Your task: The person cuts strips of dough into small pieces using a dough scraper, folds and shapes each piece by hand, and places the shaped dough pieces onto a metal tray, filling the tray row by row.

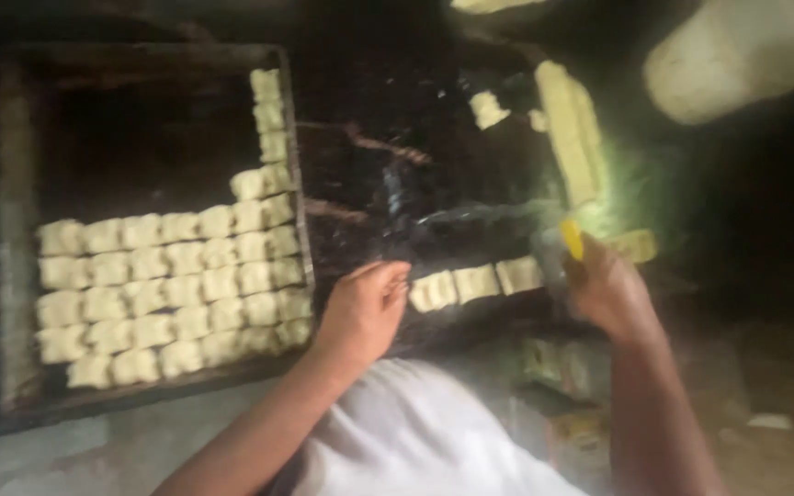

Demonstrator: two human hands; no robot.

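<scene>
My left hand (365, 308) hovers with loosely curled fingers just left of a short row of cut pale dough pieces (475, 283) on the dark work surface; whether it touches one is unclear. My right hand (604, 289) grips a tool with a yellow handle (572, 239) at the right end of that row. A long uncut strip of dough (570, 129) lies beyond it. At the left, a dark baking tray (16, 230) holds several rows of dough pieces (172, 294).
A loose dough piece (487, 108) lies on the dark surface near the strip. A pale rounded container (732, 55) sits at the top right. My white garment (415, 432) fills the bottom centre. The image is dim and blurred.
</scene>
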